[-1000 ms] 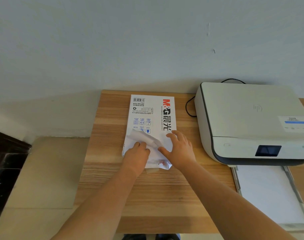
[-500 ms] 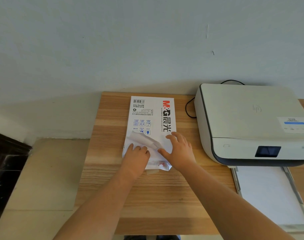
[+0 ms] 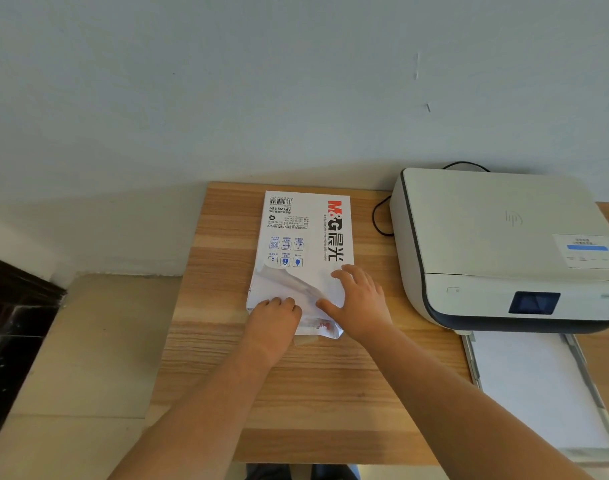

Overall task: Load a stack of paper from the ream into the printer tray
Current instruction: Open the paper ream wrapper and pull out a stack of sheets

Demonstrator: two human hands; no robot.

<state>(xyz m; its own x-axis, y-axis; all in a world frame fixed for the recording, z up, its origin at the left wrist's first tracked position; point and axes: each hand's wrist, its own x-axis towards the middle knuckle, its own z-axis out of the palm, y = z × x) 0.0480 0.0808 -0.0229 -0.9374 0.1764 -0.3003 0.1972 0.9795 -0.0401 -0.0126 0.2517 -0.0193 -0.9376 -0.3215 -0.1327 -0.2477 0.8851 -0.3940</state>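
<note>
A white ream of paper (image 3: 306, 230) with red and black lettering lies on the wooden table (image 3: 323, 393), left of the printer. Its wrapper (image 3: 289, 282) is torn open and crumpled at the near end. My left hand (image 3: 273, 323) is at the ream's near left corner, fingers curled onto the torn end. My right hand (image 3: 360, 303) lies flat on the ream's near right part, fingers spread, thumb against the loose wrapper flap. The white printer (image 3: 497, 237) stands to the right, with its tray (image 3: 471, 362) pulled out toward me and white paper (image 3: 535, 386) lying in it.
A black cable (image 3: 377, 220) loops on the table between ream and printer. The table's left edge drops to a beige floor (image 3: 88, 341), with dark furniture (image 3: 12, 323) at the far left. A pale wall runs close behind the table.
Both hands stay on the ream's torn end. The left fingers have shifted slightly on the wrapper; nothing else has moved.
</note>
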